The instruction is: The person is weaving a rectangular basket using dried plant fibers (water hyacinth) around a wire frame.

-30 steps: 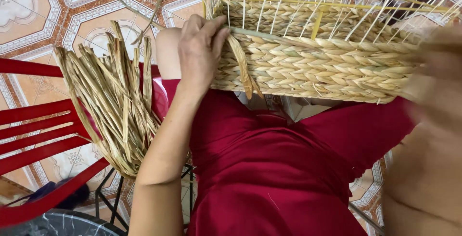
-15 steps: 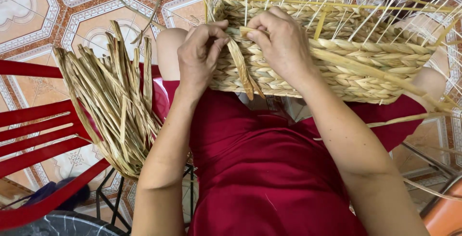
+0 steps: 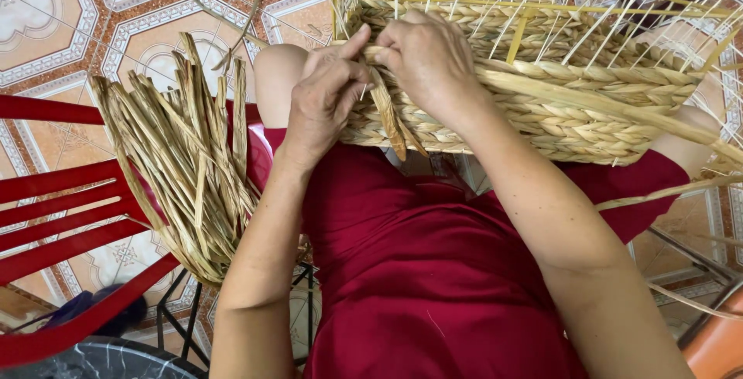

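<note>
My right hand has slid left to meet my left hand; both pinch one dried strand against the woven basket, fingers curled tight.

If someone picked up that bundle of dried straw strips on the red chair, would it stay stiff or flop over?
Probably floppy: the bundle of dried strips already fans out and droops over the red chair, pinched together only at its lower end. It looks light for its size, being thin, flat dry leaves. Loose strips might slide out, since no tie is visible.
</note>
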